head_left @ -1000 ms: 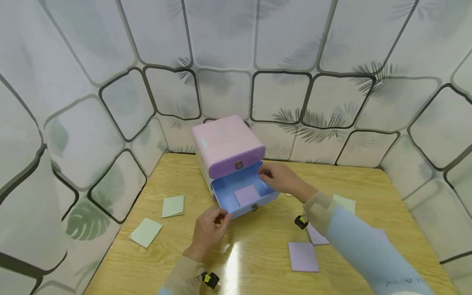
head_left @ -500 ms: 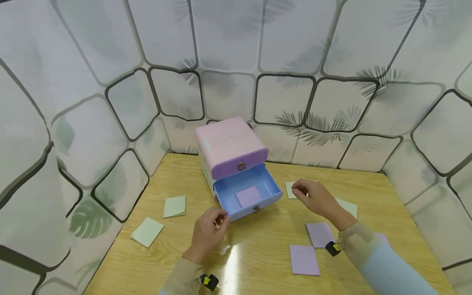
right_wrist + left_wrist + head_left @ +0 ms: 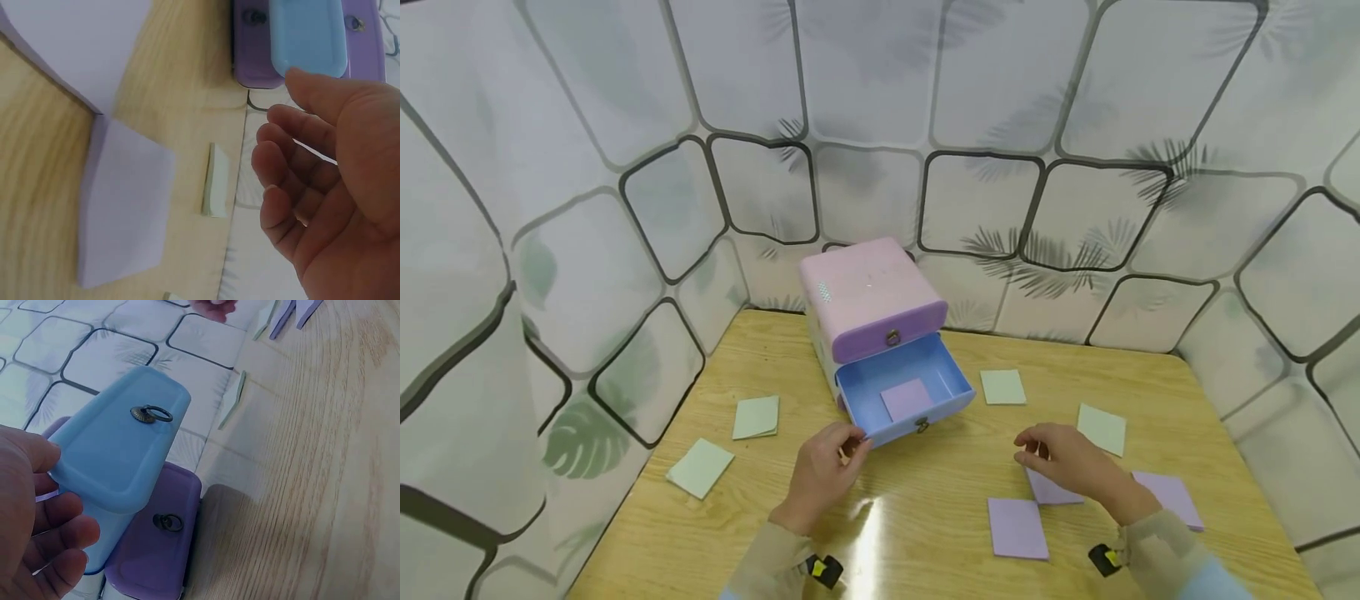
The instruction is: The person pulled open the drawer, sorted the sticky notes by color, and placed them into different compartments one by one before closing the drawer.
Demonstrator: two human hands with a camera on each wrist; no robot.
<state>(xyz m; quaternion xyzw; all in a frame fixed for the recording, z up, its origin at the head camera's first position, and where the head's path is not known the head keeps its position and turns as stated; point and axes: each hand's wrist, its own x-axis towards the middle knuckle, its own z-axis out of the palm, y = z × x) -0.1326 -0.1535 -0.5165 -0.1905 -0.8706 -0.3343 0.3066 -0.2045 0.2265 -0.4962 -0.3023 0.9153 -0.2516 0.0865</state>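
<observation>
A small chest with a pink top (image 3: 872,287) and purple drawer fronts stands on the table. Its blue drawer (image 3: 953,377) is pulled out, with a purple square pad of paper (image 3: 907,400) lying inside. My left hand (image 3: 824,467) holds the drawer's front left corner between thumb and fingers; in the left wrist view the thumb (image 3: 39,452) lies at the rim. Loosely curled and holding nothing, my right hand (image 3: 1071,460) hovers above a purple pad (image 3: 1057,492). The right wrist view shows the empty fingers (image 3: 270,159) apart from the blue drawer (image 3: 309,37).
Two green pads (image 3: 756,417) (image 3: 700,468) lie at the left. Further green pads (image 3: 1003,387) (image 3: 1102,429) and purple pads (image 3: 1018,529) (image 3: 1168,498) lie at the right on the wooden table (image 3: 917,508). A patterned curtain (image 3: 985,108) surrounds the table behind.
My right hand has left the drawer's right side and moved right and toward me, over the purple pads. The left hand has stayed at the drawer corner.
</observation>
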